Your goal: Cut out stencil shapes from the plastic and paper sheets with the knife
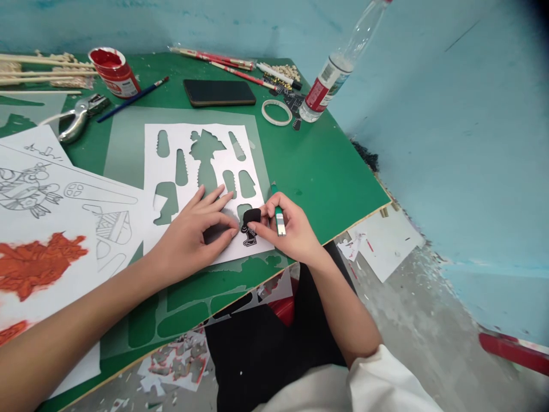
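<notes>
My left hand [201, 226] rests on a white sheet with cut-out openings [167, 134], its fingers spread and its thumb and forefinger close to a black paper cutout [250, 228]. Between the thumb and fingertips of my right hand [289, 223] is the upper part of that cutout, which looks curled up. Its lower part, with fine cut lines, lies over the sheet's lower right corner. A green craft knife [279, 217] is also tucked in my right hand, its metal end toward me.
Behind the sheet lie a phone [219, 92], a tape roll [277, 113] and a tilted-looking bottle [326, 86]. Red paint jar [120, 80], brush [132, 99] and pliers-like punch [81, 117] stand at the back left. Drawings [109, 200] cover the left. Scraps [180, 360] litter the floor.
</notes>
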Tool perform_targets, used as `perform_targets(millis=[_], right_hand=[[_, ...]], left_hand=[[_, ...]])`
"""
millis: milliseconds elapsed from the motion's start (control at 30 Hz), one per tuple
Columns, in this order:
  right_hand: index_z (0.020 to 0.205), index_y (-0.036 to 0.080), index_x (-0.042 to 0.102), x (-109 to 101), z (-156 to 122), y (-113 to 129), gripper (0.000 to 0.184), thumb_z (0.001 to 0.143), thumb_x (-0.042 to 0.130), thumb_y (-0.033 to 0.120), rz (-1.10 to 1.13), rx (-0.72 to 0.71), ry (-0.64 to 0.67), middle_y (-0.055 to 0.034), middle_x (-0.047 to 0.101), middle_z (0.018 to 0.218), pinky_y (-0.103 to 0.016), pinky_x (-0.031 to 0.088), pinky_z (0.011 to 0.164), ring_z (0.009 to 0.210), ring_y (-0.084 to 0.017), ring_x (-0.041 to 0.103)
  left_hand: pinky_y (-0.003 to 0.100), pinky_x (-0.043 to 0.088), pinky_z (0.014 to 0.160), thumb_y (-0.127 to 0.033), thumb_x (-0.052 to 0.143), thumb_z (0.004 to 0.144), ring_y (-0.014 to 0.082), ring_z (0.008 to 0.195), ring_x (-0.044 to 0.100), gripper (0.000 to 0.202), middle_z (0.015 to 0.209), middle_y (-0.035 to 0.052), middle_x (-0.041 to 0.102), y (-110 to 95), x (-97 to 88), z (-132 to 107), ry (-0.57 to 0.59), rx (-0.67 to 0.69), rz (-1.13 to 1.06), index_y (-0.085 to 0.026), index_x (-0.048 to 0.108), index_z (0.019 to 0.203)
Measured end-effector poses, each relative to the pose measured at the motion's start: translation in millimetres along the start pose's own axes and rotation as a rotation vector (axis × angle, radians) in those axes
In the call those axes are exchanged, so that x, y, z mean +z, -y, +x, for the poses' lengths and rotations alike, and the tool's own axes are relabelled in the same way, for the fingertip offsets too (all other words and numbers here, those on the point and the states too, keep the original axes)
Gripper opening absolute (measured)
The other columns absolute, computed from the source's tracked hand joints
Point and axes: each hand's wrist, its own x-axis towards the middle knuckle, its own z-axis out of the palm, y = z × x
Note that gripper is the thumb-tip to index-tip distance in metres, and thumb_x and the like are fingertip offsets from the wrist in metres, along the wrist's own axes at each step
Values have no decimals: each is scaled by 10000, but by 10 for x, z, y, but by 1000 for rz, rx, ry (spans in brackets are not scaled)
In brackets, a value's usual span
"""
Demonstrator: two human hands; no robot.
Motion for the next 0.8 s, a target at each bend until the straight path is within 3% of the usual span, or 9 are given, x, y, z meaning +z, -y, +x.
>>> perform_targets(millis=[467,800], right_hand=[[947,274,471,7,-3,0,519,934,947,482,33,-11,6,37,659,968,-294,459,650,741,-115,630],[942,276,466,8,-4,29,533,931,945,510,18,2,8,36,647,956,-300,466,657,746,-124,626]], left_hand=[[685,134,1547,-550,636,1128,338,1813,394,322,1816,15,570,50,28,-8,19,-12,-1,-309,832,1044],[725,127,1543,-568,626,1144,355,1822,382,331,1840,-1,555,95,44,-14,26,2,1,-324,838,1072]])
